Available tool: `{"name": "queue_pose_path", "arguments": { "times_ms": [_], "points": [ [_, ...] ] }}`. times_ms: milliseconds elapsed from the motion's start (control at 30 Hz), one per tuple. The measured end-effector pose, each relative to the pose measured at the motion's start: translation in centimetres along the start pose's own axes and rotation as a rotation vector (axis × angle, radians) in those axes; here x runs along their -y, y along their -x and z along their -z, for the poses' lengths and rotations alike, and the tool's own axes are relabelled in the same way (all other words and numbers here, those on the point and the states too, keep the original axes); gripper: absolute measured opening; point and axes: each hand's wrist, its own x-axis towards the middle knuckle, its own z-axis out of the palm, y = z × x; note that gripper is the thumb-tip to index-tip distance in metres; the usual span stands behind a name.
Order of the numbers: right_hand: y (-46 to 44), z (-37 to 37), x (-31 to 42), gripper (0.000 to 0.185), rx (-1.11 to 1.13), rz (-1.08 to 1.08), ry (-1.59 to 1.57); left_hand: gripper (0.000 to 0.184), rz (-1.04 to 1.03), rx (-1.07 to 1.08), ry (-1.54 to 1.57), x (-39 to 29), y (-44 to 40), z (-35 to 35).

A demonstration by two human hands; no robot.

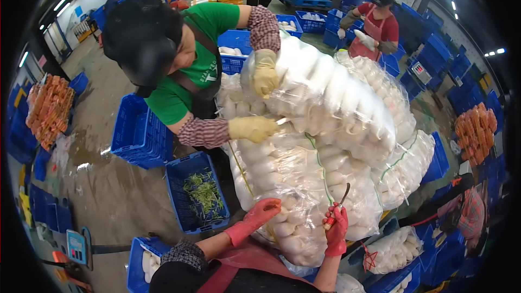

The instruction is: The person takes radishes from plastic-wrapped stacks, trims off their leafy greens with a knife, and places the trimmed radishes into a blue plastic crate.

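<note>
A worker's red-gloved hands flank a clear bag of white radishes at a packing floor, the bag at 6 o'clock in the stack. The R hand, on the bag's 3 o'clock side, has its grip closed round the handle of a hooked knife, blade up toward 1 o'clock, nr the low end of a green cord. The L hand, at the bag's 9 o'clock edge, has fingers half curled by the plastic; can't tell if that grip pinches any film. Main risk, by the look of it: the bare blade, v. close to thin, tight plastic, could slit a bag and spill radishes if the wrist turns or slips. A co-worker in green leans in from 10 o'clock, lower yellow glove well apart from the blade; a wide swing could nick someone. The big upper bag, at 12-1 o'clock, sits high on the others & might slide if one below shifts.
</note>
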Motion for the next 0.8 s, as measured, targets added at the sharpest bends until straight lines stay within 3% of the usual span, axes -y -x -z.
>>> {"name": "queue_pose_path", "arguments": {
  "times_ms": [600, 633, 667, 733, 800],
  "points": [
    [1.3, -4.8, -3.9, 0.029, 0.098, -0.062, -0.096, 0.036, -0.097, 0.053, 0.060, -0.7, 2.4, 5.5],
    [1.4, -4.5, -4.2, 0.029, 0.078, -0.071, -0.109, 0.047, -0.212, 0.106, -0.020, -2.2, 2.9, 5.7],
    [1.1, -4.3, -4.3, 0.029, 0.099, -0.071, -0.100, 0.047, -0.227, 0.089, -0.015, -3.8, 3.2, 6.2],
    [1.5, -3.6, -4.7, 0.032, 0.055, -0.080, -0.119, 0.073, -0.221, 0.208, 0.159, -10.9, 4.1, 8.0],
    [1.4, -3.1, -5.0, 0.031, 0.075, -0.090, -0.151, 0.095, -0.362, 0.114, 0.118, -15.3, 1.8, 10.1]
  ]
}}
